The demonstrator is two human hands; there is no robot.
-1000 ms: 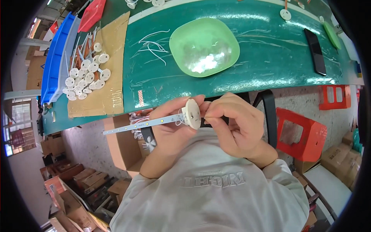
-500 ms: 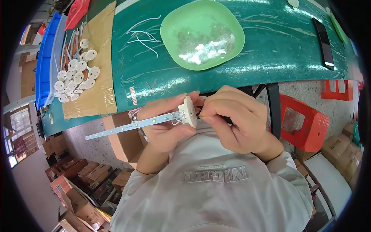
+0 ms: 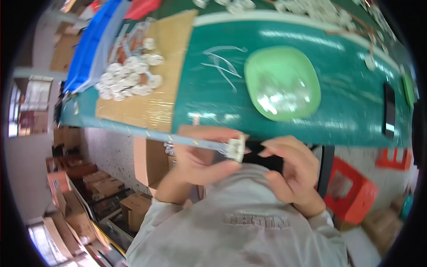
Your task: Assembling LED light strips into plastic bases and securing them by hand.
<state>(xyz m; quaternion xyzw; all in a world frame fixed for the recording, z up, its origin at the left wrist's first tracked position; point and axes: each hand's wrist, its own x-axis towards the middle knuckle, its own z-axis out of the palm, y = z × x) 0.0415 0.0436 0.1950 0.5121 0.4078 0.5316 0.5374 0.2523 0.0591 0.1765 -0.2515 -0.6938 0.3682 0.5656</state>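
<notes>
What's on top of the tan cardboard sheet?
On the tan cardboard sheet: a heap of white round caps, blurred, with thin grey strips showing beyond them. The sheet beneath the heap is covered; any caps underneath can't be seen.

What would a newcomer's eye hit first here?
Probably the glossy green bowl, right of centre on the table. Then the white round caps heaped on cardboard at upper left, and, below, the pale strip in the left hand, the open right hand nearby.
</notes>
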